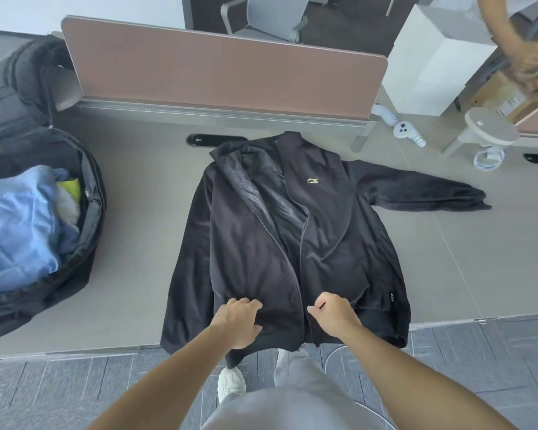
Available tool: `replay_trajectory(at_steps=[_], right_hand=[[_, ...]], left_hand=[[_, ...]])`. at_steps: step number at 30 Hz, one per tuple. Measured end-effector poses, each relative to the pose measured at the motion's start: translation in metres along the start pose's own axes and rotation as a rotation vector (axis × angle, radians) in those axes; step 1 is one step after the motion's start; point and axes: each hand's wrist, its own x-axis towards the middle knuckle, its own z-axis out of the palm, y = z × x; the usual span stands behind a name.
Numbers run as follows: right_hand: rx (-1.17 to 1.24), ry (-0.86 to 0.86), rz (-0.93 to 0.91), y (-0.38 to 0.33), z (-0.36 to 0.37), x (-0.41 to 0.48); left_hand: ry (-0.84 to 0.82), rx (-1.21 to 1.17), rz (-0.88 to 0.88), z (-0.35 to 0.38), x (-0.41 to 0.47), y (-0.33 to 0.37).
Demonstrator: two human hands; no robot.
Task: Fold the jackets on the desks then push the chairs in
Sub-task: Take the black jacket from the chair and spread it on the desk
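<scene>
On tabletop (pixel 137 212), black Li-Ning jacket (pixel 339 243) unzipped (one sleeve out); left hand (pixel 239 324) grips hem, right hand (pixel 336 315) pinches zipper edge

Bare forearms (pixel 174 367), grey trousers (pixel 292 408), probably white sneakers (pixel 230 384)

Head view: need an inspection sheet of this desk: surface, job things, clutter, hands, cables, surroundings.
Surface: grey desk, brown divider along its far edge.
Job's things: black jacket flat, front up, unzipped; one sleeve spread rightward; hem over the near edge.
Clutter: open black backpack holding blue cloth, left; white controllers, right.
Hands: left hand grips the jacket's front near the hem; right hand pinches the zipper edge.
Cables: nothing seen.
Surroundings: grey chair beyond the divider; another person's hands, top right.
</scene>
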Motion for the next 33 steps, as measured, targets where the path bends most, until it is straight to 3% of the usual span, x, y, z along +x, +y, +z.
replay_trajectory(at_steps=[7, 12, 17, 21, 29, 31, 33], right_hand=[[-0.091, -0.048, -0.009, -0.021, 0.009, -0.001], [-0.151, -0.327, -0.141, -0.02, -0.024, 0.016], [-0.01, -0.045, -0.141, -0.022, -0.083, 0.073], [0.046, 0.004, -0.223, -0.041, -0.123, 0.118], [0.17, -0.119, -0.449, -0.089, -0.159, 0.214], [0.218, -0.146, -0.469, -0.099, -0.163, 0.232], [0.316, -0.177, -0.454, -0.11, -0.168, 0.245]], left_hand=[[0.044, 0.09, -0.032, -0.014, 0.018, 0.027], [-0.013, -0.011, -0.094, -0.032, 0.039, 0.028], [0.054, -0.154, -0.198, -0.068, 0.072, 0.035], [0.123, -0.399, -0.352, -0.11, 0.107, 0.044], [0.251, -0.819, -0.615, -0.168, 0.181, 0.022], [0.364, -0.763, -0.624, -0.173, 0.197, 0.027], [0.455, -0.575, -0.509, -0.176, 0.211, 0.041]])
